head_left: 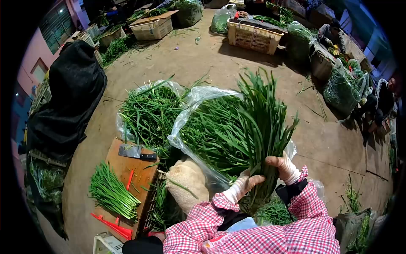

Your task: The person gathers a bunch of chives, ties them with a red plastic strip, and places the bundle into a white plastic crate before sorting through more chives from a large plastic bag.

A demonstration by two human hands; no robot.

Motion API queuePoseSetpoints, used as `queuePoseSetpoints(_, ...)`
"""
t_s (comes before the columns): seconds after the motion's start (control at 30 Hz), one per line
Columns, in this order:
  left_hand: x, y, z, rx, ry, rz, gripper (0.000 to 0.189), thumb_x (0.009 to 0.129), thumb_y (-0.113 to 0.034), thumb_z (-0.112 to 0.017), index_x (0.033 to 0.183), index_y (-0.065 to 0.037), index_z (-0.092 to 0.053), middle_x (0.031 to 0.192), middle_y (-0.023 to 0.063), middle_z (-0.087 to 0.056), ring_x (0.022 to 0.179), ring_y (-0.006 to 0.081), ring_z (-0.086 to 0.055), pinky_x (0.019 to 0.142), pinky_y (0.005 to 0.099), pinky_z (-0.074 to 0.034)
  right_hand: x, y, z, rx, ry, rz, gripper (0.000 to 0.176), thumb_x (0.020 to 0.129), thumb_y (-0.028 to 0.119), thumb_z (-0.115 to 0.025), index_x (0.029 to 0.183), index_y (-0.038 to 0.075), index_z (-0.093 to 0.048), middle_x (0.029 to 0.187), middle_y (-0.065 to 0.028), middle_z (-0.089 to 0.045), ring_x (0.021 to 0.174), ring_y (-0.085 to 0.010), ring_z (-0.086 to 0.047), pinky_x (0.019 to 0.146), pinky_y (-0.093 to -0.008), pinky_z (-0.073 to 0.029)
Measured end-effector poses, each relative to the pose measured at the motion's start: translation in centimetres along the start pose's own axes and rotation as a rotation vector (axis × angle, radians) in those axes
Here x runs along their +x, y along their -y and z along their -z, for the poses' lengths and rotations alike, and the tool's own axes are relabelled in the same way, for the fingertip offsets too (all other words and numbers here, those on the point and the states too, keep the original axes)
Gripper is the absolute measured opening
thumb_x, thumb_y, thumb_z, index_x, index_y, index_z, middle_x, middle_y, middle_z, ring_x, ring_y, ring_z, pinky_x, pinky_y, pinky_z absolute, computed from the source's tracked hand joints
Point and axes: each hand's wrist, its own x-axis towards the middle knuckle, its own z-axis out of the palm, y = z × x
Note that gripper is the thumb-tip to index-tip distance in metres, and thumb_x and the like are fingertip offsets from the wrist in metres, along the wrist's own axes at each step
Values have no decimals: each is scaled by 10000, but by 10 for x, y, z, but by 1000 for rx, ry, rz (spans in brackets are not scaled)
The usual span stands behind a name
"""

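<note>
Green leafy bundle (267,118) observed roughly upright, left hand (246,184) and right hand (282,166) in clamped grip around its lower part (cleaver (130,151) apart, on wooden surface (144,171)).

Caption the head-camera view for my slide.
Left hand and right hand hold a bunch of long green leaves near a plastic bag, a cleaver lying on a wooden board.

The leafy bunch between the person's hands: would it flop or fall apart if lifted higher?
The leafy bunch would probably bend: it is long and thin-leaved, with some tips arching outward. It may splay if loosened, since no tie shows and the left hand and right hand hold it low. It is likely light for its bulk.
</note>
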Motion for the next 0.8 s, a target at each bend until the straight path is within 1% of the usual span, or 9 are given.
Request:
queuePoseSetpoints(0.1,-7,-18,-11,-54,-17,52,575,904,-272,-664,1378,-31,-446,1225,80,-573,1127,160,-531,971,301,-435,-1,-9,5,20,-34,22,662,745,253,-818,1295,44,-517,1129,-63,-629,997,-193,-608,896,-343,-502)
queuePoseSetpoints(0.23,4,6,-6,131,-101,-333,737,911,-444,-660,1448,-37,-359,1280,89,-549,1161,170,-513,984,290,-416,3,-20,-21,-9,-118,105,654,821,353,-772,1310,13,-500,1155,-73,-622,1020,-169,-581,893,-320,-485)
queuePoseSetpoints(0.3,10,32,21,-10,-39,-358,842,817,-372,-796,1455,-92,-323,1303,40,-531,1147,157,-514,964,299,-429,0,-18,-46,-137,-107,71,714,830,404,-762,1354,19,-468,1160,-72,-619,1032,-156,-562,876,-306,-474)
queuePoseSetpoints(0.37,-4,12,20,-193,-190,-145,803,814,-358,-799,1428,-80,-363,1275,53,-559,1112,170,-555,932,312,-469,5,-27,-61,-161,-51,65,785,839,441,-748,1412,23,-411,1195,-77,-604,1041,-161,-553,877,-305,-463)
queuePoseSetpoints(0.4,-8,12,31,-142,-163,-235,687,823,-337,-791,1358,-67,-455,1213,63,-600,1081,177,-586,904,316,-496,3,-26,-79,-83,31,164,837,867,494,-694,1466,29,-339,1242,-57,-561,1021,-112,-529,829,-247,-461)
queuePoseSetpoints(0.43,-13,1,34,-98,-172,-250,570,836,-329,-776,1265,-40,-538,1151,60,-628,1032,178,-611,877,326,-513,6,-28,-89,-52,120,239,892,885,462,-685,1528,56,-218,1324,-58,-509,1086,-130,-494,891,-266,-441)
queuePoseSetpoints(0.57,-22,-4,48,-478,-161,-285,488,848,-277,-733,1227,-14,-573,1086,103,-671,955,235,-668,838,368,-575,6,-19,-96,-167,238,173,783,935,348,-632,1536,58,-222,1452,-87,-427,1298,-190,-396,1100,-304,-291)
queuePoseSetpoints(0.63,-32,-27,35,-598,-98,-286,465,873,-281,-695,1232,-11,-573,1083,126,-679,949,252,-678,825,387,-589,9,-3,-90,-86,321,206,875,901,454,-657,1532,43,-212,1558,-159,-288,1434,-248,-260,1161,-364,-221)
queuePoseSetpoints(0.8,-41,-42,30,-562,56,-413,799,874,-529,-619,1402,21,-380,1068,136,-634,1022,283,-637,936,452,-528,13,15,-42,-89,164,156,727,913,429,-638,1443,-3,-391,1396,-158,-511,1312,-247,-456,1125,-355,-305)
